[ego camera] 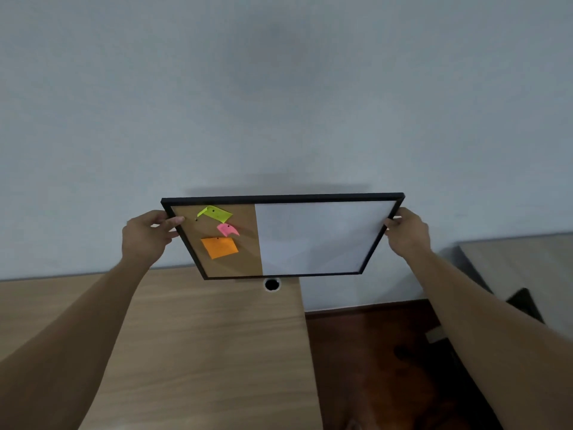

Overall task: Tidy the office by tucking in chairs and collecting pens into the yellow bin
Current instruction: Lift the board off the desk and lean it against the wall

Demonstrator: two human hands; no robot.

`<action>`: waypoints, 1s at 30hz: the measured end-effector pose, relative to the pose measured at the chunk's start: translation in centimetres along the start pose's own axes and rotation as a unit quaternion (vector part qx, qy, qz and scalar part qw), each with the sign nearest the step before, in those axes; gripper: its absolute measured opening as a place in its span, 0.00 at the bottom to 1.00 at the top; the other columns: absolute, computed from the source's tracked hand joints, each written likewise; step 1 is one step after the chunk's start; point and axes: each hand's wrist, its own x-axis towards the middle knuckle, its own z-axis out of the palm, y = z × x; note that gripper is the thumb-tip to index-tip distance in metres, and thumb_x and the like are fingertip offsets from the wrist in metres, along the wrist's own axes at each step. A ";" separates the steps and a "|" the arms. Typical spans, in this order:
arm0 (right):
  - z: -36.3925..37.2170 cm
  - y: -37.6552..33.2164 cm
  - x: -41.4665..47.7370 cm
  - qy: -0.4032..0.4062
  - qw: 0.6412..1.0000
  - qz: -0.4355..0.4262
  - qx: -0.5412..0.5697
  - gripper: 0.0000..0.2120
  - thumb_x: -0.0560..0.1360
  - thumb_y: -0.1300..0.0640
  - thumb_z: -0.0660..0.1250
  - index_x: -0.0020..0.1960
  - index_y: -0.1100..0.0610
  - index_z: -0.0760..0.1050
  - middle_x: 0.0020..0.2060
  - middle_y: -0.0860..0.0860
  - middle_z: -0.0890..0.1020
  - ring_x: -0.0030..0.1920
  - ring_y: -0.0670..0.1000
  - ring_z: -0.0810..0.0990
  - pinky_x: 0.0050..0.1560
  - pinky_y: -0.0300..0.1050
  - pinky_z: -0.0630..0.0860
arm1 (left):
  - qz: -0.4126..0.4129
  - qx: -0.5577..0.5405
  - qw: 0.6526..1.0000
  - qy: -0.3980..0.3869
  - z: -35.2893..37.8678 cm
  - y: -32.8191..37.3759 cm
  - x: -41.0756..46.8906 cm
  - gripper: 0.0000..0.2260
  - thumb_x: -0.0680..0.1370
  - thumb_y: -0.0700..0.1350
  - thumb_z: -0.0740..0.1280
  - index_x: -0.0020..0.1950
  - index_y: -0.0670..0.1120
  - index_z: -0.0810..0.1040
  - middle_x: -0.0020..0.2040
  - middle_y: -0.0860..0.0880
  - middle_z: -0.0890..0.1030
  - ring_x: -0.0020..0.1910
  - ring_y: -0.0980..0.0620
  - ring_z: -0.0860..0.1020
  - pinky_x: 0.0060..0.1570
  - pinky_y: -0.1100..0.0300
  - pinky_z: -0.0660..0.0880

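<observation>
I hold a black-framed notice board up against the pale wall, above the desk. Its left part is cork with a yellow, a pink and an orange sticky note pinned on it; its right part is plain white. My left hand grips the left side of the frame and my right hand grips the right side. No pens, chairs or yellow bin are in view.
A wooden desk stands below the board, against the wall, with a round cable hole near its back edge. Dark wooden floor lies to its right. Another pale desk with a dark object beside it stands at the far right.
</observation>
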 end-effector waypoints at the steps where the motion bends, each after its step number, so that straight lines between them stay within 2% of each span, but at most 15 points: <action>1: -1.4 0.7 0.1 0.008 1.000 0.002 0.005 0.09 0.85 0.57 0.65 0.63 0.56 0.79 0.55 0.56 0.85 0.51 0.58 0.81 0.49 0.46 0.73 | 0.006 -0.005 1.000 -0.008 1.1 0.8 -0.4 0.12 0.78 0.42 0.79 0.57 0.37 0.86 0.60 0.35 0.86 0.49 0.39 0.88 0.55 0.47 0.83; 4: -5.4 3.0 1.2 0.029 0.999 0.010 0.018 0.09 0.84 0.57 0.65 0.63 0.56 0.79 0.55 0.56 0.86 0.52 0.58 0.84 0.49 0.47 0.75 | 0.014 -0.013 0.999 -0.025 4.8 2.8 -1.6 0.12 0.77 0.43 0.80 0.56 0.39 0.86 0.59 0.37 0.87 0.50 0.39 0.89 0.59 0.44 0.84; 7: -9.5 5.6 2.9 0.042 0.998 0.018 0.031 0.09 0.84 0.58 0.65 0.63 0.55 0.79 0.54 0.55 0.86 0.52 0.59 0.85 0.48 0.46 0.76 | 0.023 -0.013 0.999 -0.039 8.9 4.7 -3.0 0.12 0.77 0.45 0.80 0.57 0.40 0.87 0.58 0.39 0.87 0.47 0.48 0.90 0.59 0.45 0.84; 10: -13.5 8.7 4.9 0.055 0.998 0.014 0.034 0.09 0.83 0.58 0.66 0.62 0.54 0.80 0.52 0.53 0.86 0.51 0.58 0.85 0.43 0.45 0.76 | 0.036 -0.012 0.998 -0.049 13.5 6.5 -4.9 0.12 0.76 0.46 0.81 0.57 0.42 0.87 0.58 0.40 0.88 0.48 0.44 0.90 0.60 0.44 0.84; 14: -18.6 13.3 7.8 0.063 0.996 0.018 0.052 0.08 0.83 0.56 0.66 0.60 0.51 0.80 0.52 0.53 0.86 0.52 0.57 0.86 0.54 0.49 0.80 | 0.045 -0.017 0.998 -0.050 20.1 8.6 -7.6 0.12 0.76 0.46 0.81 0.57 0.42 0.88 0.58 0.39 0.87 0.49 0.41 0.89 0.61 0.43 0.84; 17: -22.0 16.4 9.5 0.079 0.994 0.023 0.066 0.08 0.83 0.56 0.66 0.60 0.51 0.81 0.52 0.53 0.86 0.52 0.57 0.86 0.55 0.49 0.79 | 0.047 -0.028 0.997 -0.051 24.9 9.8 -9.4 0.13 0.76 0.47 0.81 0.57 0.43 0.87 0.58 0.39 0.87 0.49 0.40 0.89 0.61 0.43 0.84; 23: -29.7 23.4 13.0 0.097 0.992 0.047 0.072 0.06 0.83 0.55 0.66 0.57 0.48 0.80 0.52 0.52 0.87 0.53 0.57 0.86 0.57 0.56 0.83 | 0.043 -0.038 0.996 -0.063 35.3 11.9 -13.7 0.06 0.76 0.47 0.81 0.48 0.49 0.87 0.57 0.40 0.87 0.49 0.40 0.89 0.61 0.43 0.84; 25: -31.9 25.2 13.9 0.107 0.990 0.056 0.078 0.07 0.84 0.55 0.65 0.58 0.48 0.79 0.52 0.50 0.87 0.53 0.56 0.86 0.53 0.53 0.82 | 0.042 -0.039 0.996 -0.068 38.4 12.5 -14.7 0.06 0.76 0.47 0.81 0.49 0.49 0.87 0.57 0.40 0.88 0.48 0.40 0.90 0.60 0.43 0.84; 27: -33.3 26.9 14.5 0.121 0.986 0.076 0.085 0.10 0.85 0.58 0.62 0.61 0.50 0.79 0.52 0.49 0.85 0.53 0.55 0.84 0.44 0.45 0.77 | 0.040 -0.035 0.996 -0.078 41.4 13.1 -15.4 0.09 0.76 0.48 0.81 0.53 0.47 0.88 0.55 0.42 0.88 0.48 0.41 0.90 0.59 0.44 0.85; 28: -33.8 27.7 14.9 0.133 0.984 0.085 0.088 0.11 0.85 0.58 0.61 0.63 0.51 0.79 0.52 0.49 0.85 0.53 0.55 0.83 0.44 0.44 0.75 | 0.039 -0.033 0.995 -0.082 42.8 13.3 -15.7 0.10 0.76 0.48 0.81 0.54 0.46 0.88 0.55 0.42 0.88 0.48 0.41 0.90 0.59 0.44 0.85; 30: -34.3 29.4 15.7 0.161 0.978 0.097 0.090 0.13 0.85 0.58 0.60 0.64 0.52 0.80 0.54 0.52 0.86 0.55 0.57 0.82 0.51 0.47 0.76 | 0.032 -0.033 0.995 -0.087 45.8 13.7 -16.0 0.13 0.75 0.48 0.81 0.56 0.45 0.88 0.54 0.44 0.88 0.48 0.42 0.90 0.59 0.44 0.85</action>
